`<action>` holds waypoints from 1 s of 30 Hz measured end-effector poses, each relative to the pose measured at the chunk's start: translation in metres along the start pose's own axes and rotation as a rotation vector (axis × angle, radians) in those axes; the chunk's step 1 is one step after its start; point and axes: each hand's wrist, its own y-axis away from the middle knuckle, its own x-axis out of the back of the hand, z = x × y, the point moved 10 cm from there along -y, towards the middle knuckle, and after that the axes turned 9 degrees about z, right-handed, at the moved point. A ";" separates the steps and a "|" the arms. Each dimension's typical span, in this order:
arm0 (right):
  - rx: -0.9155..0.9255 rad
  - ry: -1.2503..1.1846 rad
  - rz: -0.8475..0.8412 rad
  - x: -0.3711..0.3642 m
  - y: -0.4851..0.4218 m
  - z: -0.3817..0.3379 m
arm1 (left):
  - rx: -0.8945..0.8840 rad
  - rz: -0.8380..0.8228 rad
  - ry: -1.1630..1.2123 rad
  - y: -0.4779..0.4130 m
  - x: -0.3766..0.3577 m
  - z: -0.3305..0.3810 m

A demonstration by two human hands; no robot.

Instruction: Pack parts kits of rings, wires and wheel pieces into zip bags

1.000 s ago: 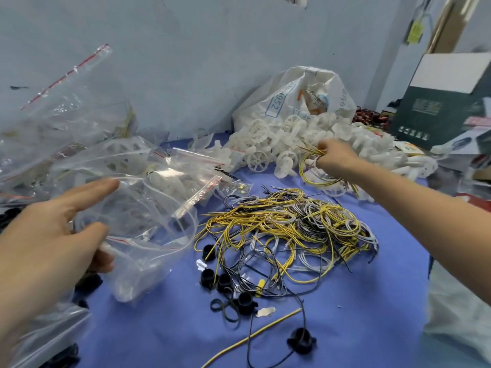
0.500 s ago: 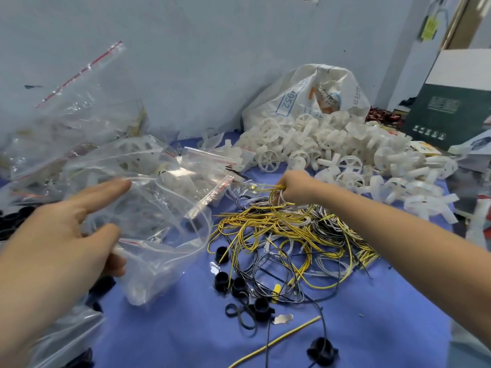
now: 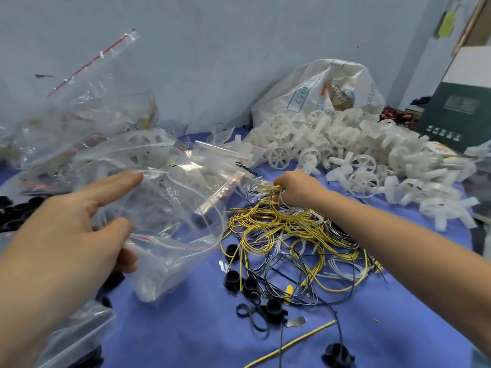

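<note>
Left hand (image 3: 66, 235) sits low-left in the head view and pinches the rim of a clear zip bag (image 3: 180, 221) between thumb and curled lower fingers. Its index finger lies straight along the upper lip. The bag mouth gapes toward the right, and the bag's bottom rests on the blue table cover (image 3: 186, 328). Something pale sits inside at the bottom, too blurred to name.

Across the table, the right hand (image 3: 297, 187) is fisted round a bunch of yellow wires (image 3: 273, 193). It grips them at the far edge of the wire pile (image 3: 292, 235), and the forearm runs in from the right over the pile. Hands are well apart, with the bag mouth between them.

The wire pile is a tangle of yellow, white and black in the middle of the cover, just right of the bag. Black rings (image 3: 232, 278) are scattered at its near-left edge, touching the wires. One more black ring (image 3: 337, 355) lies at the front, beside a loose yellow wire (image 3: 289, 346).

White wheel pieces (image 3: 345, 144) are heaped at the back right, just beyond the right hand, spilling from a white sack (image 3: 318, 88) against the wall. Spare zip bags (image 3: 79, 115) are stacked back left, some of them with white parts inside. A dark green box (image 3: 459, 112) stands far right, behind the wheel heap.
</note>
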 end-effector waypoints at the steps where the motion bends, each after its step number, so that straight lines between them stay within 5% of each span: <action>1: 0.032 -0.003 -0.024 -0.003 0.002 -0.003 | 0.031 -0.006 0.017 0.001 0.000 0.004; 18: 0.023 0.097 -0.189 -0.029 0.004 0.002 | 0.203 0.019 -0.017 0.008 -0.001 0.014; 24: -0.061 -0.179 0.195 0.048 -0.007 0.007 | 0.246 -0.002 0.021 0.008 -0.006 0.018; 30: -0.043 -0.526 0.281 0.114 0.004 -0.008 | 0.245 -0.013 0.003 0.014 -0.018 0.041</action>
